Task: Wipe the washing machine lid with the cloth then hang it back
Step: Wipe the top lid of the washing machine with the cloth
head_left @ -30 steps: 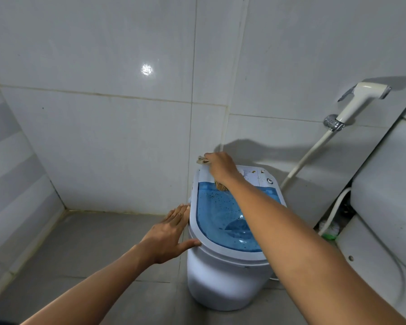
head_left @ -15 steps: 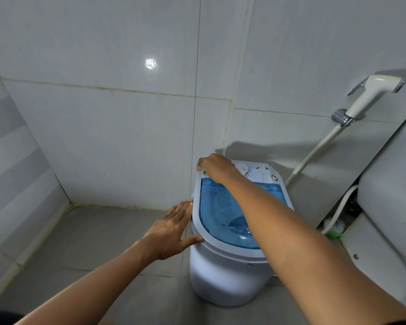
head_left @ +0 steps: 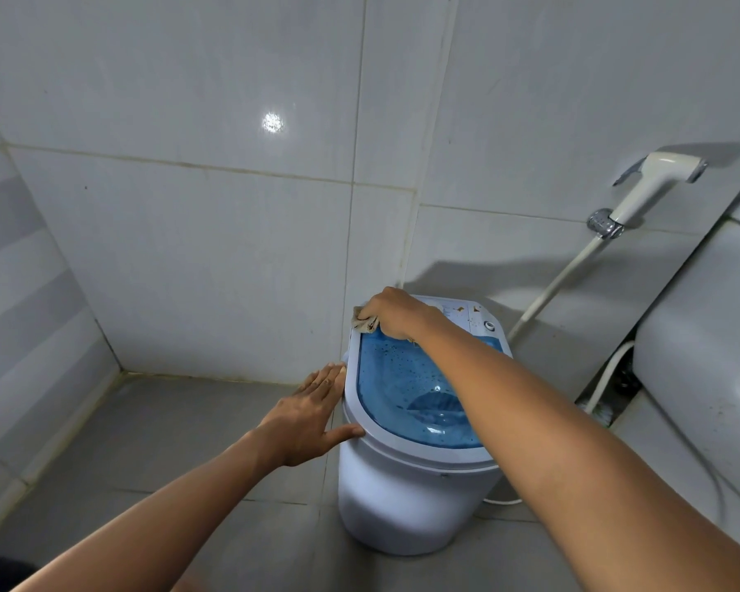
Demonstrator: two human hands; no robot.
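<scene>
A small white washing machine (head_left: 406, 502) stands on the grey floor by the tiled wall. Its lid (head_left: 402, 378) is translucent blue with a white rim and dark specks on it. My right hand (head_left: 396, 311) presses a crumpled beige cloth (head_left: 364, 323) onto the lid's far left corner, just in front of the white control panel (head_left: 473, 316). My left hand (head_left: 310, 416) lies flat against the machine's left rim, fingers spread, thumb under the lid's edge, holding nothing.
A white bidet sprayer (head_left: 654, 181) hangs on the wall at the right, its hose (head_left: 552, 288) running down behind the machine. A white toilet tank (head_left: 701, 335) fills the right edge. Tiled walls (head_left: 189, 249) meet in the corner at the left.
My right hand with the cloth has slid left along the lid's far edge to its left corner. The left hand has stayed on the rim.
</scene>
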